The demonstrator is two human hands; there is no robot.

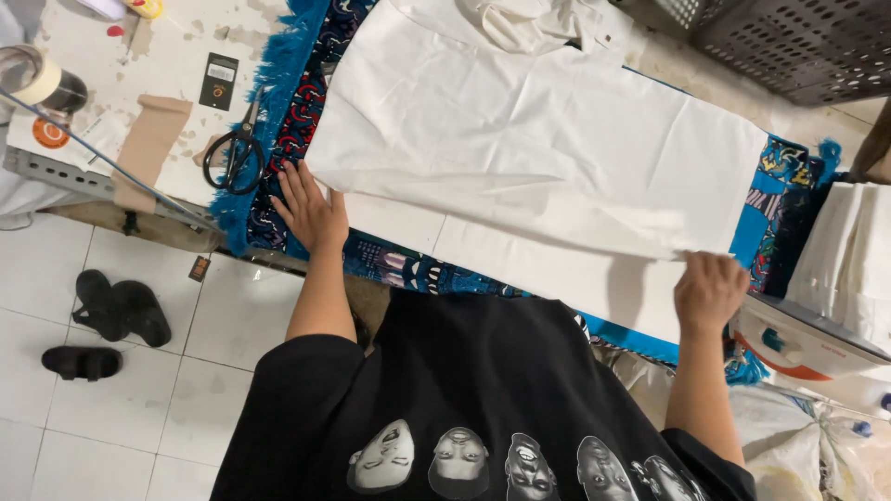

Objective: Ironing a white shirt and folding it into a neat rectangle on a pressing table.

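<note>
Your two hands frame a white cloth [538,139] spread over a patterned blue pad [288,111] on the work table [176,56], seen from above. The cloth's long axis runs from your left hand [311,209] across to your right hand [710,289], dropping slightly toward the right side of the view; both hands sit on its near edge, one at each end, so neither has to travel to reach it. Your left hand lies flat, fingers spread and extended, palm pressed down just beside the cloth's left corner where a folded layer meets the lower panel; it grips nothing. Your right hand is curled, its fingers closed on the cloth's near right corner, the edge lifting a little above the layer beneath. Whether the thumb pinches from below cannot be told. The bulk of the cloth lies away from you, beyond both hands. Black scissors [239,153] rest on the table left of your left hand, near but apart. A white and orange iron [803,343] stands just beside your right hand, to its right, with more folded white fabric [854,250] past it.
</note>
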